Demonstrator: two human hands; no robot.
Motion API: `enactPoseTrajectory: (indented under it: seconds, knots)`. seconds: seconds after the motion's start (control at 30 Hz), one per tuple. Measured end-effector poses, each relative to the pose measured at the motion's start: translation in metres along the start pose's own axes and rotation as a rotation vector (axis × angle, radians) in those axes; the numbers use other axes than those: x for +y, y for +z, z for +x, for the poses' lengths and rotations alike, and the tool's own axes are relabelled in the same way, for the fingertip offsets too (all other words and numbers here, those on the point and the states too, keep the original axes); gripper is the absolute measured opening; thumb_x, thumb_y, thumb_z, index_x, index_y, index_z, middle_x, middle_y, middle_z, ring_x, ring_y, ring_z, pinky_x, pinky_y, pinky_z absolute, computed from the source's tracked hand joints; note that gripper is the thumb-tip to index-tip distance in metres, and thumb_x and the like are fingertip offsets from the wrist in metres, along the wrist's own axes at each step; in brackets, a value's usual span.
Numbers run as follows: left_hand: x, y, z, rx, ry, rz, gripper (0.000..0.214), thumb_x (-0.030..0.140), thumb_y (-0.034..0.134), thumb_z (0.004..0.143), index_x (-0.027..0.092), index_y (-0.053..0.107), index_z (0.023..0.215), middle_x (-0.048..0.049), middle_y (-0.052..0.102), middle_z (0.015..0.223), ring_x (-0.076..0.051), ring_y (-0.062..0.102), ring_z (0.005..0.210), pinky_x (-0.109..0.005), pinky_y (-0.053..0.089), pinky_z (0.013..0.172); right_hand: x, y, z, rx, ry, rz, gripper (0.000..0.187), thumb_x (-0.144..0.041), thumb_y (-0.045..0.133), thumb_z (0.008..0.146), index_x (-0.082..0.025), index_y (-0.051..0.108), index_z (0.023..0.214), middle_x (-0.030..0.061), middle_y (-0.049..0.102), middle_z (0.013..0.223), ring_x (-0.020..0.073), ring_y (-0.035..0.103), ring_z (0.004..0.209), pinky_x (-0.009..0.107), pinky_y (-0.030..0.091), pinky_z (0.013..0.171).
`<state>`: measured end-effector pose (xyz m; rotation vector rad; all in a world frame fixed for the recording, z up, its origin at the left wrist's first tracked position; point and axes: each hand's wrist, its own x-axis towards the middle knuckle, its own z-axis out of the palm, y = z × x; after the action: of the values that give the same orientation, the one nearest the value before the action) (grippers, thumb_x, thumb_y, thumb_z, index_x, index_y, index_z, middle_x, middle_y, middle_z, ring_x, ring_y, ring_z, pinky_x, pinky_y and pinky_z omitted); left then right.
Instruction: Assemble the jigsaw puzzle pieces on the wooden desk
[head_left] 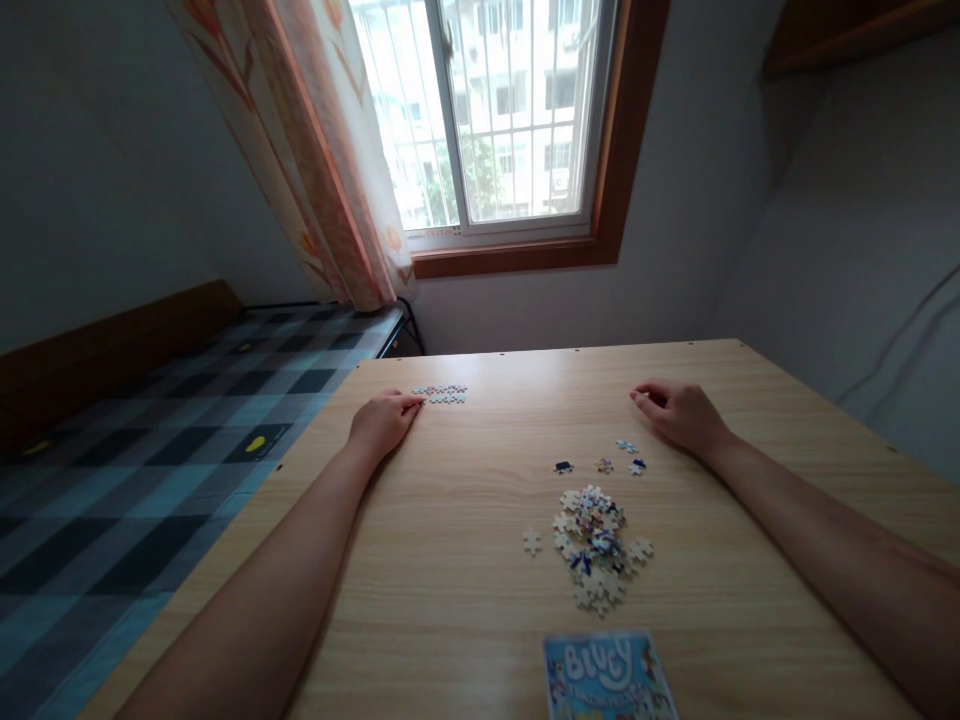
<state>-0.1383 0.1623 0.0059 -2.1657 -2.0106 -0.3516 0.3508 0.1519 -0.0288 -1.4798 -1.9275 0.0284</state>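
Note:
My left hand (384,420) rests on the wooden table (487,620), its curled fingertips touching the left end of a small joined strip of puzzle pieces (442,394). My right hand (679,412) lies on the table at the right with fingers curled inward; whether it holds anything is hidden. A heap of loose puzzle pieces (596,545) sits in the middle, nearer to me. A few single pieces (604,464) lie between the heap and my right hand. A blue puzzle box (607,675) lies at the near edge.
A bed with a blue and black checked cover (150,470) stands left of the table. Behind the table are a barred window (510,110) and a patterned curtain (322,160). A white wall lies to the right.

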Motion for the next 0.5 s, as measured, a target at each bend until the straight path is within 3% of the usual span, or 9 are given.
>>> enactPoseTrajectory:
  seconds: [0.5]
  knots:
    - [0.0024,0.0030,-0.0019,0.028,0.051,-0.009,0.037,0.041,0.046,0.097,0.029,0.076,0.114,-0.0040,0.071,0.105,-0.020,0.067,0.086,-0.028,0.048,0.069,0.0002,-0.0003,-0.0002,-0.025,0.015,-0.006,0.030,-0.042,0.055,0.088,-0.020,0.075,0.089,0.0052,0.074,0.074,0.0211,0.068,0.067,0.031,0.046,0.065]
